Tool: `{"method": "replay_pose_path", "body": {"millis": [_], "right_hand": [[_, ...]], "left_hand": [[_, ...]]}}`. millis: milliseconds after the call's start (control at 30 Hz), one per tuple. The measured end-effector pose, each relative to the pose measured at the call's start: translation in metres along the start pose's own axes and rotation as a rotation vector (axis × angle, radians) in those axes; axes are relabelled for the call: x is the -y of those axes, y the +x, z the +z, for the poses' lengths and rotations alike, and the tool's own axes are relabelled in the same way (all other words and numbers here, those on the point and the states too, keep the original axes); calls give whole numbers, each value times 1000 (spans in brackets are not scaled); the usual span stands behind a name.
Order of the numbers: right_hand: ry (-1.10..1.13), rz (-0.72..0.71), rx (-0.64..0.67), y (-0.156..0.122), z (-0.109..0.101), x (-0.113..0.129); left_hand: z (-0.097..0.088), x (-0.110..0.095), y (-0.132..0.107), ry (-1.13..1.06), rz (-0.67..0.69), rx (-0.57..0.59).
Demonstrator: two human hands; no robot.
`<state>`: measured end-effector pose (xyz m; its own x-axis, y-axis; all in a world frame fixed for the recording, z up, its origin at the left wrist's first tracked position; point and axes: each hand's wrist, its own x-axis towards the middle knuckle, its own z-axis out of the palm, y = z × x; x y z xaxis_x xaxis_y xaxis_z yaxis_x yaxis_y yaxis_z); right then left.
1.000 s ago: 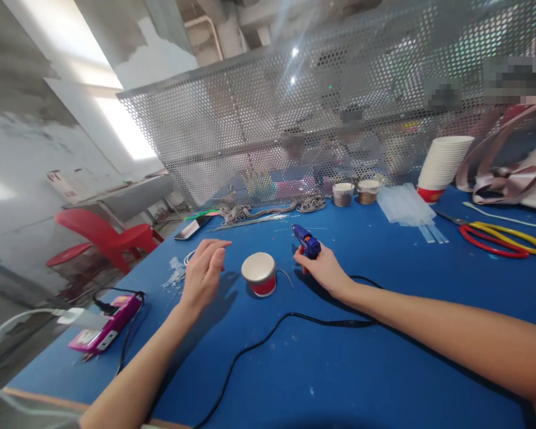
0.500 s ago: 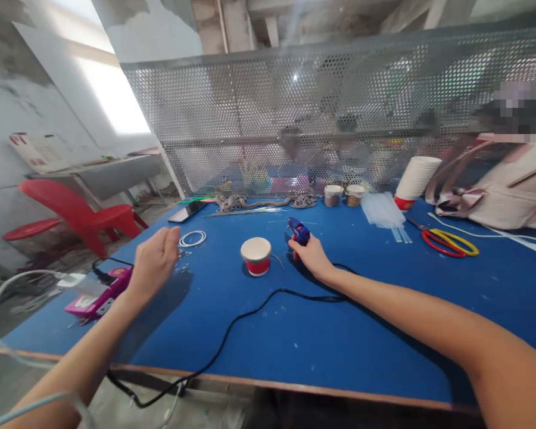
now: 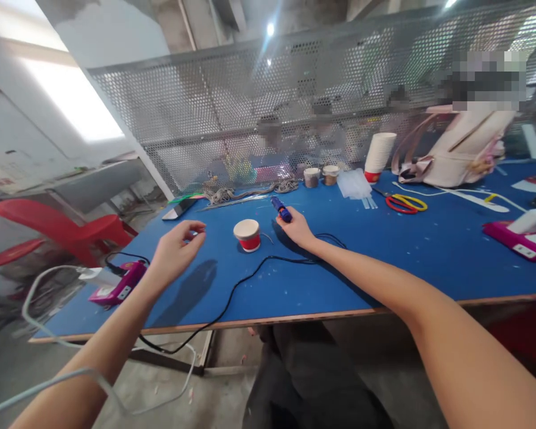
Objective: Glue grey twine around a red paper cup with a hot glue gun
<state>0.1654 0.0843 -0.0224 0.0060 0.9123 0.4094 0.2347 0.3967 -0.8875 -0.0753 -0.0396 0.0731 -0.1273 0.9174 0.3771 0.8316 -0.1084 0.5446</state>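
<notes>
My right hand (image 3: 296, 228) is wrapped round a blue hot glue gun (image 3: 281, 210), whose nozzle points away to the back left. From it a black cord (image 3: 241, 287) runs across the blue table and over the front edge. Left of the glue gun stands a small red and white paper cup (image 3: 250, 243), its upper part covered in pale cord and a loose grey end trailing to the right. My left hand (image 3: 177, 247) hovers left of the cup, thumb and fingers apart and slightly curled, with nothing visible in it.
Behind stand two small cups (image 3: 320, 176), clear glue sticks (image 3: 355, 185), stacked paper cups (image 3: 379, 156) and grey cord (image 3: 250, 193). Scissors (image 3: 404, 202) and a backpack (image 3: 455, 155) lie right. A phone (image 3: 179, 208) and purple power strip (image 3: 120, 287) are left.
My left hand has moved nearer the cup and its fingers have loosened apart. It now covers the place of the white rings. The view has shifted to the right; my right hand keeps the glue gun.
</notes>
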Motion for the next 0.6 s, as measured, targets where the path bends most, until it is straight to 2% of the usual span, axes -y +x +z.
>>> {"method": "replay_pose_path", "body": {"millis": [133, 300, 433, 600], "right_hand": [[19, 8, -54, -7, -10, 11], [94, 35, -93, -12, -24, 19], [123, 30, -97, -10, -29, 19], [126, 16, -38, -11, -27, 11]], "left_hand": [[19, -26, 12, 131, 185, 90], [53, -50, 29, 226, 240, 151], [70, -59, 38, 318, 255, 147], [72, -57, 40, 404, 281, 145]]}}
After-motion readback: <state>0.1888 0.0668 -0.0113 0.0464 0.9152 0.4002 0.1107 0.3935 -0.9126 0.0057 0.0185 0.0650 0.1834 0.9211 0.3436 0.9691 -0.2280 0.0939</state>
